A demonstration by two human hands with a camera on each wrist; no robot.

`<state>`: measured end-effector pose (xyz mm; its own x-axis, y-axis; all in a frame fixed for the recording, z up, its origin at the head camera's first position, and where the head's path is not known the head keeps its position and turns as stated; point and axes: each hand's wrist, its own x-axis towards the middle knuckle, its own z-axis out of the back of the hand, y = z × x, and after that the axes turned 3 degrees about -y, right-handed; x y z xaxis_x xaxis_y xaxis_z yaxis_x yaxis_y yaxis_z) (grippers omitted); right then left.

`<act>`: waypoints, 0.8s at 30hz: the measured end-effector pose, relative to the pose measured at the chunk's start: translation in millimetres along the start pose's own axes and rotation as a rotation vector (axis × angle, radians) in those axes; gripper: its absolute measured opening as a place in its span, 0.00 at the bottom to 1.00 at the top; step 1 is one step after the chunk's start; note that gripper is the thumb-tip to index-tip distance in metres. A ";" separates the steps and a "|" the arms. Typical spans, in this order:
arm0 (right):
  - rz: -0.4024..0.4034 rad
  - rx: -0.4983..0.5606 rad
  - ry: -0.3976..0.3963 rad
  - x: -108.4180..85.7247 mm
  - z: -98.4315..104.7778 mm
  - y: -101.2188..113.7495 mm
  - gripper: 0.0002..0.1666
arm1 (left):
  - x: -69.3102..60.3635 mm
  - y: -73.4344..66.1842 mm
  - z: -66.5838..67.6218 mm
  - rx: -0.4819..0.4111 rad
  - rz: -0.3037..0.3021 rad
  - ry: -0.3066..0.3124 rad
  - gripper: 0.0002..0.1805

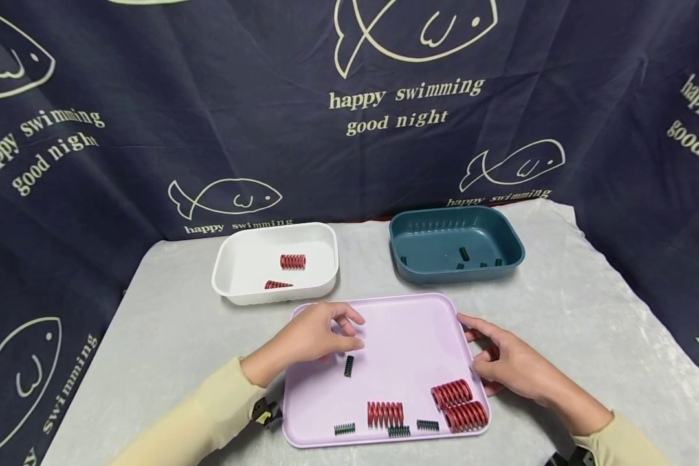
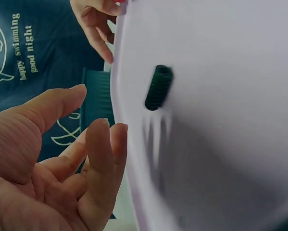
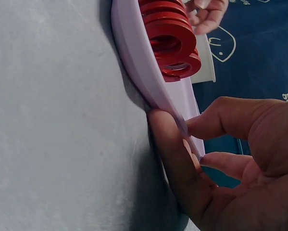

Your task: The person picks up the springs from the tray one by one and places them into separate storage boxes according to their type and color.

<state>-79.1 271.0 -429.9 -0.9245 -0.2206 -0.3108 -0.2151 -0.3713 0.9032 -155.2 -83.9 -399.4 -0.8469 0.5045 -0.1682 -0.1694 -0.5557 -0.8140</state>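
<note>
A pale purple tray lies on the table. My right hand grips its right rim, thumb on the inner side and fingers outside, as the right wrist view shows. My left hand hovers over the tray's left part with thumb and fingers apart, holding nothing. Just below it lies a small dark green spring, also seen in the left wrist view. Near the front rim are a red spring and more small green springs. Two larger red springs sit in the right front corner.
Behind the tray, a white bin at the left holds two red springs. A teal bin at the right holds several small green springs. A dark blue printed cloth hangs around the table.
</note>
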 end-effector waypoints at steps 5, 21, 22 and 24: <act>0.032 -0.008 0.011 0.1 0.5 -0.3 0.48 | -11.5 9.9 -6.0 -0.038 0.032 -0.015 0.18; 0.031 -0.020 0.010 -0.9 -0.6 -0.9 0.49 | -24.7 17.1 -27.1 0.137 0.006 -0.097 0.18; 0.029 -0.017 0.012 -1.0 -0.7 -0.8 0.49 | -25.4 16.8 -26.9 0.132 0.005 -0.093 0.17; 0.029 -0.016 0.014 -0.9 -0.8 -0.7 0.49 | -26.0 16.2 -25.8 0.127 -0.004 -0.084 0.16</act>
<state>-77.8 270.8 -430.4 -0.9258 -0.2438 -0.2888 -0.1832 -0.3787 0.9072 -123.0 -88.9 -422.5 -0.8846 0.4523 -0.1138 -0.2302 -0.6356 -0.7369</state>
